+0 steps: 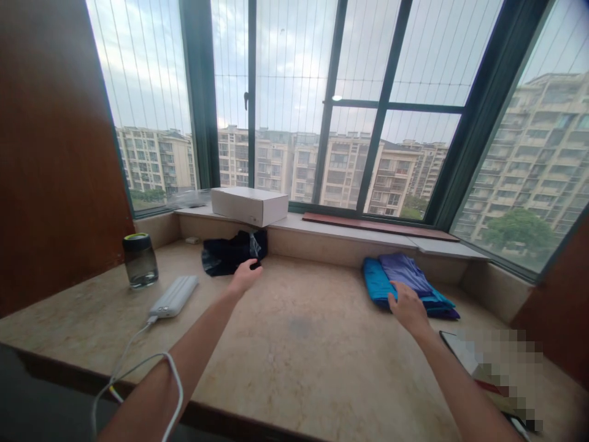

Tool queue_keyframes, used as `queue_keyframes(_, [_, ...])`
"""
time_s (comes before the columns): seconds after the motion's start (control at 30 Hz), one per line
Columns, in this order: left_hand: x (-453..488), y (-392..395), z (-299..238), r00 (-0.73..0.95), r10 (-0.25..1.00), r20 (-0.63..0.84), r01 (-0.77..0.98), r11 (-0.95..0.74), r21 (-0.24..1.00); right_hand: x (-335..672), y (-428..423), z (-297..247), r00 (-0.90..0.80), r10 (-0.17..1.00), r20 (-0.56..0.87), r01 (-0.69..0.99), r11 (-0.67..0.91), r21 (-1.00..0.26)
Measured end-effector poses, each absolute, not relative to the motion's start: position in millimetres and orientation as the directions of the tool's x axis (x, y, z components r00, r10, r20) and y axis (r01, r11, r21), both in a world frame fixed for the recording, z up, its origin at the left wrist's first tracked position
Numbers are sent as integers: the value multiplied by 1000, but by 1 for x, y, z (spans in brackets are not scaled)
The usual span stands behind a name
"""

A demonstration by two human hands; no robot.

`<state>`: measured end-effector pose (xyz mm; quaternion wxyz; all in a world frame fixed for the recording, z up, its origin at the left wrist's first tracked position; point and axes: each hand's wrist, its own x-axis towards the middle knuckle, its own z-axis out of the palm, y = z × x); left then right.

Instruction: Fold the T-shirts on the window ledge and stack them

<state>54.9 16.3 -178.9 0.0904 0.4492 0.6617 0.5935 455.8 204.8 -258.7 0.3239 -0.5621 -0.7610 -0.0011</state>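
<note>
At the back left of the stone ledge lies a crumpled dark navy cloth (pixel 225 253) with a pale print near its right end. My left hand (pixel 246 275) is at its right front edge, fingers closed, with a bit of the dark fabric showing between them. To the right, a folded bright blue cloth (pixel 378 283) lies with a folded purple cloth (pixel 407 271) on top of it. My right hand (pixel 408 306) rests at the front edge of this pile, its fingers apart and touching the fabric.
A dark-lidded bottle (pixel 140 263) and a white power bank (pixel 175 297) stand on the left. The power bank's white cable (pixel 173 368) loops over my left forearm. A white box (pixel 248 205) sits on the sill. A partly pixelated flat item (pixel 460 353) lies at right.
</note>
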Motion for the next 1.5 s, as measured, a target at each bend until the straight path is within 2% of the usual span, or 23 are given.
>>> queue_keyframes(0.07, [62, 25, -195, -525, 736, 426, 505, -134, 853, 472, 235, -262, -43, 906, 421, 947, 172, -273])
queue_keyframes(0.13, [72, 34, -213, -453, 778, 436, 517, -169, 839, 481, 256, -266, 40, 942, 333, 970, 44, -240])
queue_keyframes(0.2, [84, 42, -231, -384, 807, 448, 531, -204, 823, 482, 269, -270, 108, 956, 271, 961, -30, -277])
queue_keyframes(0.3, [100, 48, -253, -289, 826, 484, 561, -264, 785, 478, 279, -273, 192, 936, 294, 925, -73, -373])
queue_keyframes(0.43, [115, 46, -270, -91, 836, 541, 597, -389, 702, 466, 283, -265, 201, 910, 362, 884, -10, -467])
queue_keyframes(0.57, [125, 43, -274, 98, 818, 567, 631, -492, 600, 441, 270, -265, 15, 884, 467, 840, 242, -486])
queue_keyframes(0.63, [128, 42, -274, 139, 823, 551, 641, -499, 583, 431, 260, -273, -16, 845, 534, 835, 305, -458])
queue_keyframes(0.7, [129, 41, -273, 174, 827, 535, 646, -505, 572, 429, 252, -281, 57, 838, 542, 873, 222, -435])
queue_keyframes(0.8, [126, 40, -271, 164, 834, 527, 650, -493, 578, 436, 248, -287, 119, 888, 444, 894, 98, -437])
queue_keyframes(0.87, [126, 40, -271, 145, 838, 526, 648, -482, 589, 437, 245, -282, 64, 900, 432, 870, 161, -467])
queue_keyframes(0.97, [130, 41, -274, 149, 853, 499, 615, -475, 629, 415, 220, -264, -39, 815, 579, 748, 408, -524])
queue_keyframes(1.07, [136, 41, -280, 154, 879, 450, 487, -464, 740, 371, 164, -245, -200, 696, 690, 506, 676, -535])
queue_keyframes(1.13, [137, 40, -282, 133, 891, 435, 379, -451, 808, 343, 123, -235, -468, 557, 686, 257, 829, -498])
queue_keyframes(1.17, [137, 40, -280, 89, 896, 436, 322, -440, 839, 333, 106, -231, -599, 457, 657, 150, 870, -469])
queue_keyframes(1.23, [136, 39, -272, -60, 907, 416, 186, -400, 898, 322, 82, -227, -673, 379, 635, 78, 890, -448])
queue_keyframes(1.3, [135, 37, -260, -206, 925, 320, -32, -333, 942, 321, 73, -226, -639, 445, 628, 134, 868, -479])
queue_keyframes(1.4, [133, 33, -245, -187, 974, 127, -329, -184, 926, 326, 77, -229, -582, 618, 529, 188, 735, -651])
queue_keyframes(1.5, [130, 35, -244, -174, 985, 18, -337, -76, 938, 329, 84, -234, -554, 734, 393, 175, 564, -807])
